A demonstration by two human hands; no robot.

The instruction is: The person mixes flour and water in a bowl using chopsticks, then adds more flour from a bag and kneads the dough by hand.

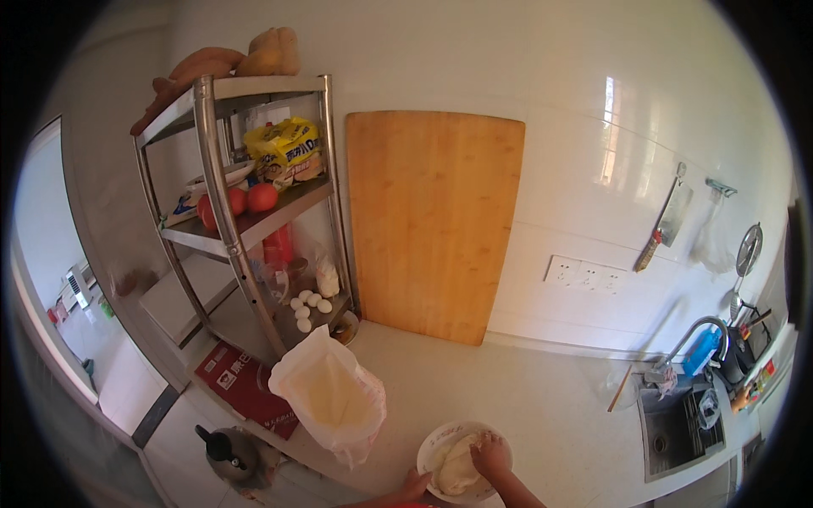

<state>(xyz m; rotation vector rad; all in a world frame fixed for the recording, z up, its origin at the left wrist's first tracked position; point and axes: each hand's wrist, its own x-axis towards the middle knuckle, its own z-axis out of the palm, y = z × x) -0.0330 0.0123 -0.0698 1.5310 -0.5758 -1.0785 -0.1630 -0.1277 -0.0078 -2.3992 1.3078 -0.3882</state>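
A white bowl [433, 444] with a printed rim stands on the counter at the bottom of the view. In it lies a lump of pale dough [458, 468]. My left hand [416, 486] grips the bowl's left edge. Curled over the right side of the dough are the fingers of my right hand [490, 454], which hide part of it. To the left of the bowl an open white bag [336, 397] stands upright with pale flour-like powder inside.
A metal shelf rack [219, 159] holds several eggs [310, 305], tomatoes [262, 197] and a yellow package [286, 143]. Against the wall leans a wooden cutting board [435, 222]. A sink [660, 441] is at right, a red box [244, 387] and a kettle [238, 460] at left.
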